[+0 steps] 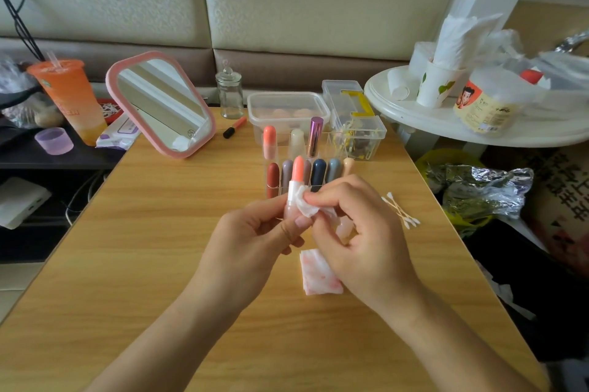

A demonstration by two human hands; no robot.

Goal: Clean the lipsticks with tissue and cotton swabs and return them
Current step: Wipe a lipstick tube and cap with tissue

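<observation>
Lipstick (297, 173) between left hand (251, 245) fingers (294, 226), right hand (360, 242) pinching tissue (304, 205) against it

Large dark Chinese characters lying sideways on the brown carton (570, 187), small blurred print on the yellow jar label (487, 111), round green logo on the orange cup (68, 98), none clearly legible.

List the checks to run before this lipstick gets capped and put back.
1. Left hand grips the peach lipstick upright: ok.
2. Right hand pinches the tissue piece against its white collar: ok.
3. Collar wiped clean: cannot tell, the tissue covers it.
4. Bullet wound down for capping: not ok, it stands out.
5. Cotton swabs on the table beside the right hand: ok.
6. Free slot in the organizer: cannot tell.
</observation>
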